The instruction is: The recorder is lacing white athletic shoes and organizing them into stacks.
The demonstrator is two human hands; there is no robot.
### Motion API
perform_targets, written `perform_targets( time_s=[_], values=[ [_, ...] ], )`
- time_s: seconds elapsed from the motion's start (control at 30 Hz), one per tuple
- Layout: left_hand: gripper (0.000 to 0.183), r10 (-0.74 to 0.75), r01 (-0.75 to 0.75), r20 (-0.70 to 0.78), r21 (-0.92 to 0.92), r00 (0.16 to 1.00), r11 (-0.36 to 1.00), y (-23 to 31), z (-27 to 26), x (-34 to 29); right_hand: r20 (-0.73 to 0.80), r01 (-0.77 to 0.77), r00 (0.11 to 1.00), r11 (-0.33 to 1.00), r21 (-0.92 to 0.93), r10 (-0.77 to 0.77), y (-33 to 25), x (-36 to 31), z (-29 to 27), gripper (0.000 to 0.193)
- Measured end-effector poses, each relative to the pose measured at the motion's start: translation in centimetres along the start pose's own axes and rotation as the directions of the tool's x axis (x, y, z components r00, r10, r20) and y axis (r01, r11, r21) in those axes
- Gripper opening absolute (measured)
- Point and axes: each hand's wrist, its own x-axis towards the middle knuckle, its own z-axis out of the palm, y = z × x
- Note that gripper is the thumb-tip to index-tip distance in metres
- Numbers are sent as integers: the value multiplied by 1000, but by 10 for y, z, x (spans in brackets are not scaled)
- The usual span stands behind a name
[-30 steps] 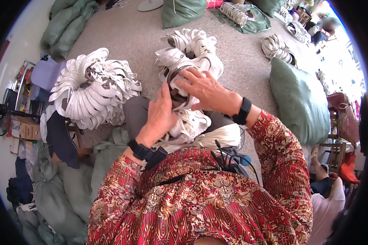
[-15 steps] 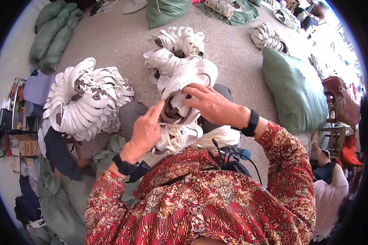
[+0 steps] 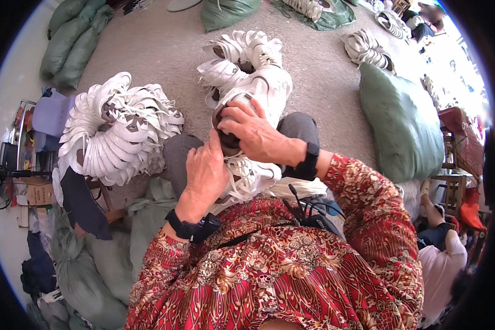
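A white shoe upper (image 3: 269, 88) lies between my knees, its opening turned toward me. My right hand (image 3: 258, 135) closes over the edge of this opening, fingertips tucked in. At the near left side of the same opening, my left hand (image 3: 206, 173) grips the rim, its index finger stretched along it and the thumb hidden. Loose white laces (image 3: 250, 179) hang from another upper just below my hands. Beyond the upper, a curved stack of nested white uppers (image 3: 258, 47) runs away over the floor.
Left of my knee stands a large ring of nested white uppers (image 3: 113, 129). A full green sack (image 3: 401, 124) is on the right, and more green sacks (image 3: 71, 44) lie far left. Another stack of uppers (image 3: 366, 49) rests far right. A person in a pink top (image 3: 445, 269) sits at right.
My right hand has moved left and its fingers have gone deeper into the upper's opening. My left hand has shifted right. The upper's far part now shows more, and the opening looks narrower.
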Motion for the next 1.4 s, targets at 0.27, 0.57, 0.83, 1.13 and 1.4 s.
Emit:
perform_targets(
  time_s=[0.27, 0.57, 0.83, 1.13, 1.4],
  values=[
    [35, 189, -177, 20, -268, 982, 947, -12, -9, -22, 186, 228, 955, 973, 32, -230, 2, -55, -35, 49],
    [51, 60, -75, -47, -527, 997, 846, 28, -38, 10, -241, -278, 902, 909, 312, 359, 22, -98, -73, 27],
    [52, 232, -200, -40, -657, 972, 727, -30, 48, 65, 157, -319, 940, 943, 97, 302, 35, -170, -56, 11],
    [50, 373, -389, -122, -413, 920, 824, -49, 43, 65, 266, -208, 933, 965, -158, 244, 28, -170, -32, 4],
    [54, 372, -392, -223, -50, 901, 919, -9, 12, 31, 324, -235, 891, 934, -270, 318, 19, -170, -44, 5]
  ],
)
